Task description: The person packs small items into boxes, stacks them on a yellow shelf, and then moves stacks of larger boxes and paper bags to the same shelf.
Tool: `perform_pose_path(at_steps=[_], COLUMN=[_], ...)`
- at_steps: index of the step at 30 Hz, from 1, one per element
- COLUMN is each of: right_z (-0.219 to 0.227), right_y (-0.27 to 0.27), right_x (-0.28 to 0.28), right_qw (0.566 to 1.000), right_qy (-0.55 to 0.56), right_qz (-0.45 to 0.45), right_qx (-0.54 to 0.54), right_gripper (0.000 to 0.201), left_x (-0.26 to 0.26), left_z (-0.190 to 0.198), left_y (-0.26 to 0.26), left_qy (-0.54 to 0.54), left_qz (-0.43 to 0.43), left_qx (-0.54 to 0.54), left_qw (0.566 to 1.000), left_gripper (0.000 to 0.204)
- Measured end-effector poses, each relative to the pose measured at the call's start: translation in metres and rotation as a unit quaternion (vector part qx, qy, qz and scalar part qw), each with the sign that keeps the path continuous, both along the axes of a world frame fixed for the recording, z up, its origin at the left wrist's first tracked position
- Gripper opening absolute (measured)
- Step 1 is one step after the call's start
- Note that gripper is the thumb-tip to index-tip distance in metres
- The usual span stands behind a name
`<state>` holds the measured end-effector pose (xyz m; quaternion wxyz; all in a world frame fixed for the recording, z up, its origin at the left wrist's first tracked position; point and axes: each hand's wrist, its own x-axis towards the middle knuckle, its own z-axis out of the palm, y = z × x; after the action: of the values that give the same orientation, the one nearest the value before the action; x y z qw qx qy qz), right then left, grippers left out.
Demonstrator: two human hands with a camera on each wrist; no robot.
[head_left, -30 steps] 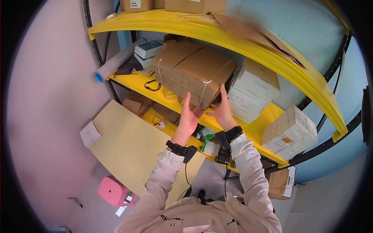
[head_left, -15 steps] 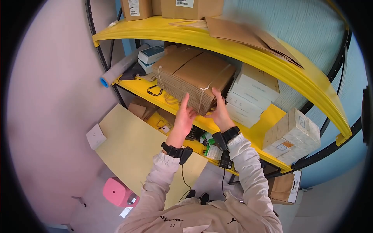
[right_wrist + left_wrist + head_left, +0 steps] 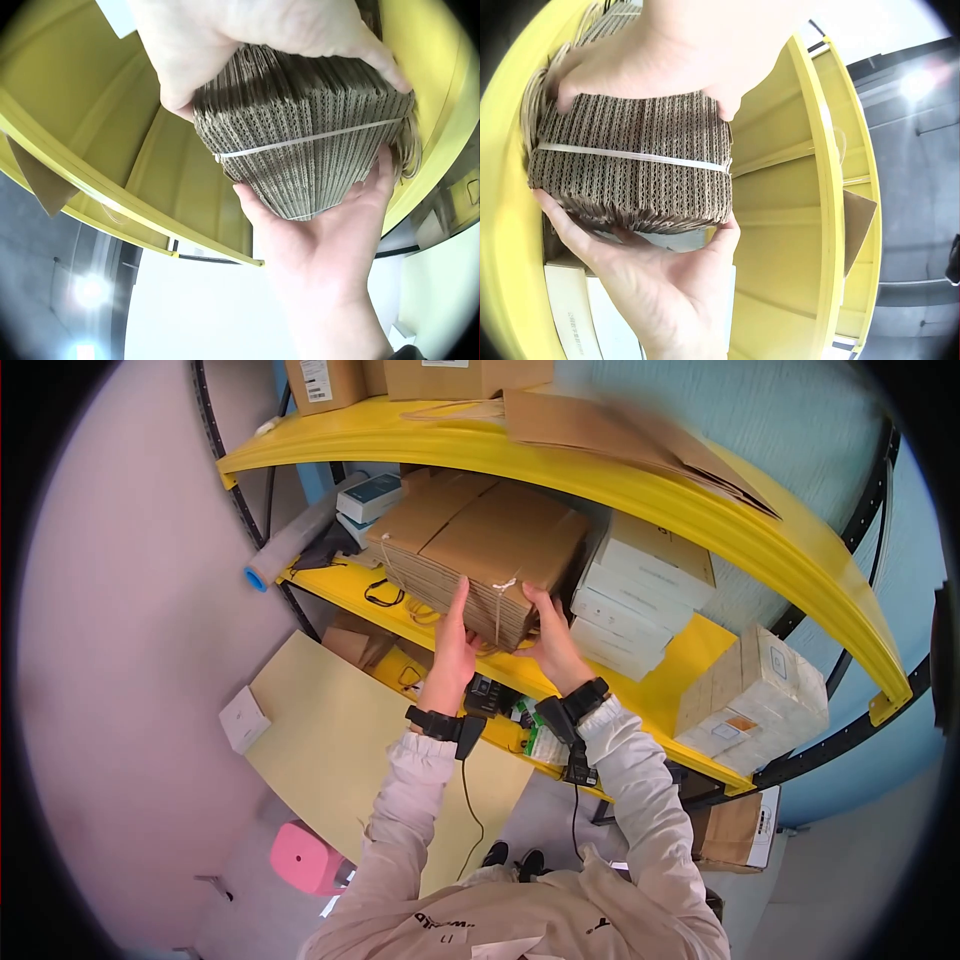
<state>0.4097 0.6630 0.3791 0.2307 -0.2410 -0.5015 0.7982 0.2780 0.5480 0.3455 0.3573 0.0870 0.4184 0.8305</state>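
Note:
A strapped bundle of flattened cardboard boxes [image 3: 470, 545] lies on the middle yellow shelf, its front corner toward me. My left hand [image 3: 451, 650] grips the left side of that corner, thumb up along the front and fingers underneath. On the other side, my right hand [image 3: 558, 650] holds the corner with its thumb at the top edge. In the left wrist view the corrugated edges [image 3: 645, 127] show between the hands, crossed by a pale strap [image 3: 630, 155]. The right wrist view has my left hand [image 3: 322, 247] across from my right hand [image 3: 262, 30], which hides part of the bundle.
White boxes [image 3: 640, 595] are stacked right of the bundle; a wrapped block of boxes [image 3: 755, 705] stands farther right. Above is a yellow shelf [image 3: 420, 435] with cartons and flat brown paper bags [image 3: 620, 440]. A pale table [image 3: 350, 730] and pink stool [image 3: 305, 857] are at lower left.
My right hand has come leftward onto the bundle's corner, its thumb now nearer the strap's knot. The left hand has drawn slightly closer too. The head view has shifted a little.

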Motion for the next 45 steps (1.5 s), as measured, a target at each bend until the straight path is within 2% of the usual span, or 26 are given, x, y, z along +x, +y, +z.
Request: perform_pose_path(at_steps=[4, 10, 12, 13, 14, 16, 20, 23, 31, 38, 40, 45], right_z=[0.007, 0.003, 0.002, 0.002, 0.0, -0.003, -0.002, 0.005, 0.007, 0.005, 0.005, 0.002], right_y=[-0.008, -0.009, -0.011, -0.012, -0.013, -0.012, -0.012, -0.014, -0.01, -0.011, -0.011, -0.015], right_x=[-0.006, -0.009, -0.007, -0.007, -0.006, -0.006, -0.005, -0.002, -0.007, -0.009, -0.007, -0.007], right_qw=[1.0, 0.999, 0.999, 1.0, 1.0, 1.0, 1.0, 0.999, 0.999, 0.999, 0.999, 0.999], right_qy=[-0.006, -0.03, -0.026, -0.013, 0.0, 0.002, -0.003, -0.012, -0.014, -0.012, -0.016, -0.022], right_qz=[-0.01, -0.01, -0.012, -0.01, -0.008, -0.012, -0.017, -0.012, 0.007, 0.008, 0.016, -0.004], right_qx=[0.016, 0.013, 0.016, 0.019, 0.022, 0.016, 0.024, 0.034, 0.036, 0.034, 0.037, 0.039], right_gripper=[0.122, 0.128, 0.129, 0.13, 0.13, 0.129, 0.122, 0.119, 0.118, 0.135, 0.137, 0.149], left_x=[-0.009, -0.018, -0.015, -0.015, -0.019, -0.029, -0.037, -0.032, -0.022, -0.026, -0.027, -0.009], left_z=[-0.001, -0.009, -0.002, 0.001, -0.003, -0.009, -0.021, -0.023, -0.021, -0.03, -0.034, -0.034], left_y=[0.001, 0.001, -0.003, -0.008, -0.009, -0.011, -0.014, -0.01, -0.002, -0.003, -0.002, -0.009], left_qy=[-0.001, -0.016, -0.016, 0.004, 0.004, -0.06, -0.067, -0.051, 0.001, -0.015, -0.049, -0.014], left_qz=[0.006, 0.008, 0.04, 0.027, 0.024, 0.04, 0.023, 0.029, 0.005, 0.029, 0.039, 0.005], left_qx=[-0.012, -0.021, -0.023, -0.014, -0.017, -0.03, -0.033, -0.031, 0.017, 0.007, -0.011, 0.001], left_qw=[1.0, 1.0, 0.999, 1.0, 1.0, 0.997, 0.997, 0.998, 1.0, 0.999, 0.998, 1.0], left_gripper=[0.097, 0.104, 0.106, 0.129, 0.129, 0.148, 0.156, 0.155, 0.12, 0.117, 0.093, 0.092])
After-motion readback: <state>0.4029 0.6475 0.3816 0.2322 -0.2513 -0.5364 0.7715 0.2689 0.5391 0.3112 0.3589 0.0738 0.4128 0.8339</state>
